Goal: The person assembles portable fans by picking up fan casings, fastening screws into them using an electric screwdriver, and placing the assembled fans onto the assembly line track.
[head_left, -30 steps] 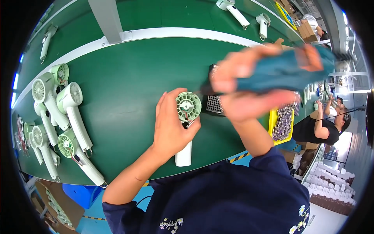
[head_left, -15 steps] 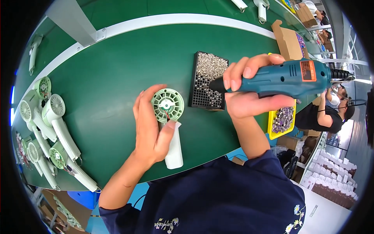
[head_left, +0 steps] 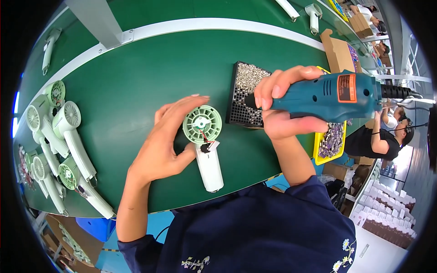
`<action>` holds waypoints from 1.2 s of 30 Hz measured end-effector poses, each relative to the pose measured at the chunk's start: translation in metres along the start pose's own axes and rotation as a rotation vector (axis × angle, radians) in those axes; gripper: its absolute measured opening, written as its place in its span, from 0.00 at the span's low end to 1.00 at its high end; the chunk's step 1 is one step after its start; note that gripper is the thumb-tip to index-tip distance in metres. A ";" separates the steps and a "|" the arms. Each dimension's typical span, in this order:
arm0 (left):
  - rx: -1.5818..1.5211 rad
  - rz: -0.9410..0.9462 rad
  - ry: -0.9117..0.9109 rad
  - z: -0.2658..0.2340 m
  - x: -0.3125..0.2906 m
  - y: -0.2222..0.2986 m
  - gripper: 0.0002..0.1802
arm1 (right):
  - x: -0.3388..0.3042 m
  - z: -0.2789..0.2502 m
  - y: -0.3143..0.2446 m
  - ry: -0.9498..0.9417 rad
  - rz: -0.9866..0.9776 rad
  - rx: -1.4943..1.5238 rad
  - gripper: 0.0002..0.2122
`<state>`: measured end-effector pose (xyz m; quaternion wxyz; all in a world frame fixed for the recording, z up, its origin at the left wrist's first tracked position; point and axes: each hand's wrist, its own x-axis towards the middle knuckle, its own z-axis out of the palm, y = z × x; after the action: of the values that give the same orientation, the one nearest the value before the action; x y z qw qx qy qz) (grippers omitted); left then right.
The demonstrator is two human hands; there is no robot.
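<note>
A handheld fan [head_left: 210, 170] lies on the green table in front of me, its round pale green head uncovered at the back and its white handle towards me. Red and dark wires run from the hub to the neck, beside a small white flap. My left hand [head_left: 157, 152] curves around the left side of the head, fingers past its far rim and thumb by the neck. In my right hand [head_left: 278, 122] is a teal electric screwdriver [head_left: 325, 96], held sideways. Its black nose is over a black perforated tray [head_left: 233, 111] of small silver screws [head_left: 249, 77]; the bit's tip cannot be made out.
Several more fans [head_left: 75, 145] are piled at the left. On the right stand a yellow bin [head_left: 318, 158] of small metallic parts and an open cardboard box [head_left: 336, 52]. A white rail [head_left: 205, 24] crosses the far side. Co-workers [head_left: 371, 136] sit farther right.
My left thumb has shifted off the fan's neck to its left side, uncovering the wires and handle top. The screwdriver stays over the tray. The whole view has shifted slightly.
</note>
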<state>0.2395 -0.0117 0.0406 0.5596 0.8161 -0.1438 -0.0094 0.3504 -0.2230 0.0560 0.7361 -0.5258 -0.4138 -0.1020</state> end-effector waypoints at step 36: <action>-0.025 0.118 0.307 0.039 0.000 -0.015 0.30 | -0.025 0.025 -0.019 0.318 0.156 0.081 0.42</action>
<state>0.2361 -0.0424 0.0123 0.5847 0.7911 -0.1044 0.1465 0.3109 -0.2161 0.0540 0.8185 -0.5036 -0.2537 -0.1098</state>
